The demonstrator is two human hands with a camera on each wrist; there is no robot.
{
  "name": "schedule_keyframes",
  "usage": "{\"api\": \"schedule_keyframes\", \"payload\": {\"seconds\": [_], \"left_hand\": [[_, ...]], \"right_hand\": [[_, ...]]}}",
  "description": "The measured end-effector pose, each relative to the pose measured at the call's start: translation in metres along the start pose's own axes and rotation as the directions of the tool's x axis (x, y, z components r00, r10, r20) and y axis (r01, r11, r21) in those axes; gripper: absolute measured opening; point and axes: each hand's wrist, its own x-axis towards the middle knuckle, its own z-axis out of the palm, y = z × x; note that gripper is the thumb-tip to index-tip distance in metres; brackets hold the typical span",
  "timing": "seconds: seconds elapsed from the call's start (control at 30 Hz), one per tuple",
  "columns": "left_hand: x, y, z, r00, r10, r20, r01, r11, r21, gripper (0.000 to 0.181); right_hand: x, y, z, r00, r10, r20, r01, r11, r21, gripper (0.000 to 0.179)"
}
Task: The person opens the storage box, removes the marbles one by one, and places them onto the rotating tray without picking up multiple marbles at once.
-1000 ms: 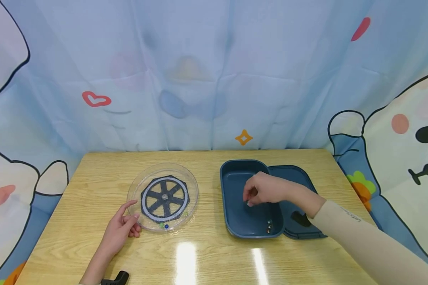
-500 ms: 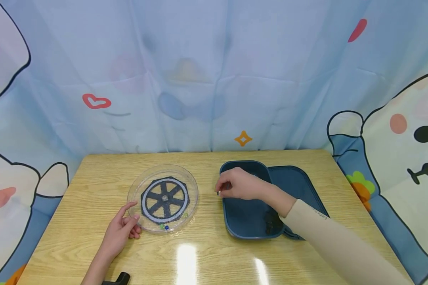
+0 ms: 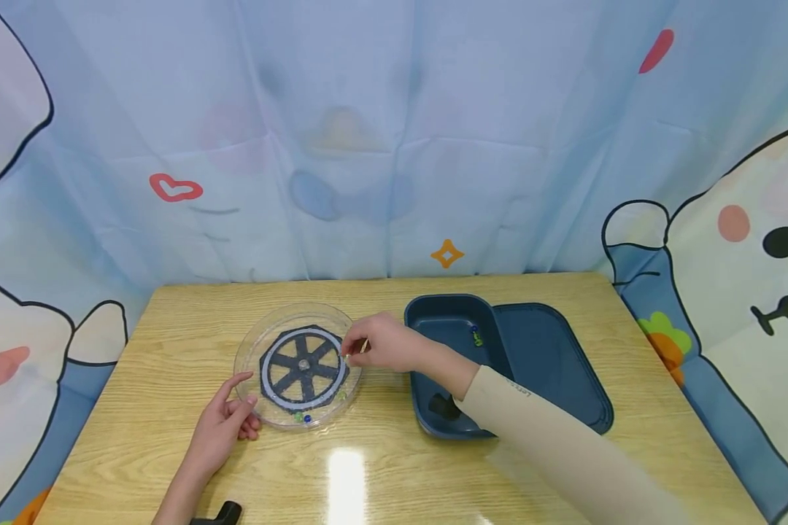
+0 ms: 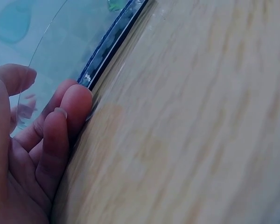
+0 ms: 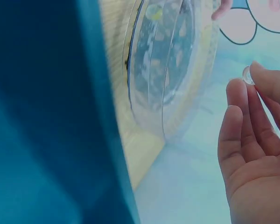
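Sitting between a person's two hands on a pale wood-grain surface [image 3: 190, 321] is a round clear dish [image 3: 255, 339], with a dark six-spoked wheel shape [image 3: 304, 364] edged by a pale ring showing at its middle. The left hand [image 3: 217, 426] is at the dish's near left side, its thumb lapping over the rim and other fingers curled against the outside of the lower edge. The right hand [image 3: 384, 343] has come across to the dish's right edge, with thumb and fingertips pinching one small clear marble [image 5: 247, 76]; in the right wrist view that marble is apart from the dish. Inside the dish, along the near side, a green marble [image 3: 298, 417] and a blue marble [image 3: 307, 419] lie close together, and a yellowish marble [image 3: 341, 395] lies further right. To the right stands a deep blue box [image 3: 436, 310], partly covered by the right forearm in its beige sleeve [image 3: 545, 423]; a few marbles [image 3: 476, 335] rest in its far part. A flat blue lid [image 3: 551, 357] lies against the box's right side. A light blue curtain [image 3: 341, 146] with cartoon animals hangs behind.
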Motion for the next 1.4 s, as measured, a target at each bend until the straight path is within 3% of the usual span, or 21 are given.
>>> {"api": "schedule_keyframes", "payload": {"seconds": [0.4, 0.7, 1.07, 1.4], "left_hand": [[0.000, 0.000, 0.000, 1.000, 0.017, -0.006, -0.017, 1.000, -0.011, 0.046], [0.000, 0.000, 0.000, 1.000, 0.024, -0.009, -0.024, 0.999, -0.026, 0.046], [0.000, 0.001, -0.001, 1.000, 0.019, -0.013, -0.019, 1.000, -0.016, 0.043], [-0.001, 0.001, -0.001, 1.000, 0.004, -0.008, -0.004, 1.000, -0.024, 0.045]], "right_hand": [[0.015, 0.005, 0.014, 0.998, 0.030, 0.049, -0.032, 0.999, 0.043, 0.013], [0.006, 0.013, -0.002, 0.998, 0.051, 0.037, -0.052, 0.999, 0.014, 0.012], [-0.035, 0.040, -0.039, 0.994, 0.107, -0.028, -0.108, 0.993, -0.038, 0.013], [-0.089, 0.068, -0.061, 0.990, 0.144, 0.005, -0.143, 0.985, -0.092, 0.013]]}}
